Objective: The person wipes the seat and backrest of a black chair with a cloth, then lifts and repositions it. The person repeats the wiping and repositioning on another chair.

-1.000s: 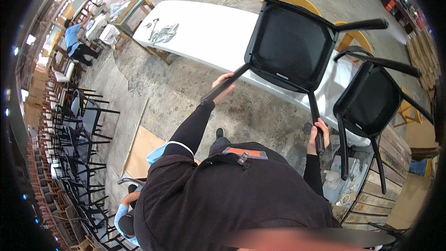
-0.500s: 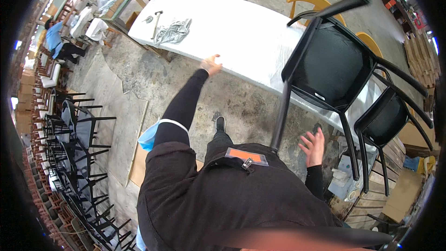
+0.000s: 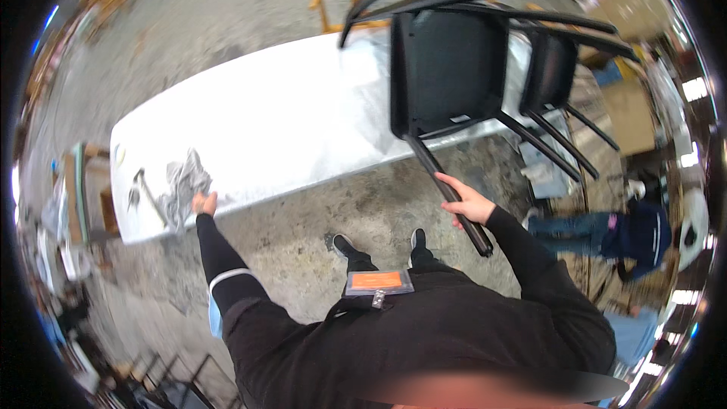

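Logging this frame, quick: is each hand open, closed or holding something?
Left hand: at the cloth; grip cannot be told.
Right hand: closed, holding a black chair leg.

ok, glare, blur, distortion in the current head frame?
Head view: white tabletop overexposed, its far edge bowed, likely by the fisheye; left hand and gray cloth look soft, probably motion blur; right hand crisper; frame corners black.

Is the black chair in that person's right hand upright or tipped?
Tipped: the black chair shows its underside to the camera, and the right hand grips one leg.
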Motion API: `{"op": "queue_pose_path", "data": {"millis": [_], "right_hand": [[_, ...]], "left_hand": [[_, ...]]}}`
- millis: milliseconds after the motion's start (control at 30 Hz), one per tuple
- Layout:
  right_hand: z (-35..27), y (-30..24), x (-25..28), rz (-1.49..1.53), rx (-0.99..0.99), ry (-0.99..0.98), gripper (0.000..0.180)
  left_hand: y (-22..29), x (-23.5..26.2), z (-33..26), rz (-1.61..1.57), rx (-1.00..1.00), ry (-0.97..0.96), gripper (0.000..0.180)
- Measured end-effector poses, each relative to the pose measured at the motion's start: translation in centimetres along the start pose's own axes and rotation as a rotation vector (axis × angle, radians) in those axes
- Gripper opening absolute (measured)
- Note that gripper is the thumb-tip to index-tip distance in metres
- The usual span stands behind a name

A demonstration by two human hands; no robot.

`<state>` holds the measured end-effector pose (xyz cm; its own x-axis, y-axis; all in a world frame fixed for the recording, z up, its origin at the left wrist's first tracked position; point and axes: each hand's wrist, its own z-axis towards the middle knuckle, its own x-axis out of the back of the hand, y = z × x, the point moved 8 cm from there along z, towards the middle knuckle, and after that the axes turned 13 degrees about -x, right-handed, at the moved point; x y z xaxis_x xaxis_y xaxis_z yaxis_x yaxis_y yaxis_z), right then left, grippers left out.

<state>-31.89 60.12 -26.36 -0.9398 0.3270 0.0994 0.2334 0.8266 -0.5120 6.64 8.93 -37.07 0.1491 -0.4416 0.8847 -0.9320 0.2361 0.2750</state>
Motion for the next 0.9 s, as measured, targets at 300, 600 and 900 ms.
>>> {"op": "queue_pose_path", "data": {"millis": [300,600,900], "right_hand": [[0.4,0.3,0.8,-0.163,0.129,0.127,0.076],[-9.8,-8.7,-4.7,-0.608,0.905,0.226,0.057],[-28.3,-6.3,-9.1,-0.679,1.517,-0.761,0.013]], "left_hand": [[0.8,-2.1,-3.9,-1.274,0.237,0.590,0.024],[14.0,-8.4,-11.8,-2.230,-0.150,0.194,0.047],[21.2,-13.3,-21.7,-2.206,-0.077,0.143,0.049]]}}
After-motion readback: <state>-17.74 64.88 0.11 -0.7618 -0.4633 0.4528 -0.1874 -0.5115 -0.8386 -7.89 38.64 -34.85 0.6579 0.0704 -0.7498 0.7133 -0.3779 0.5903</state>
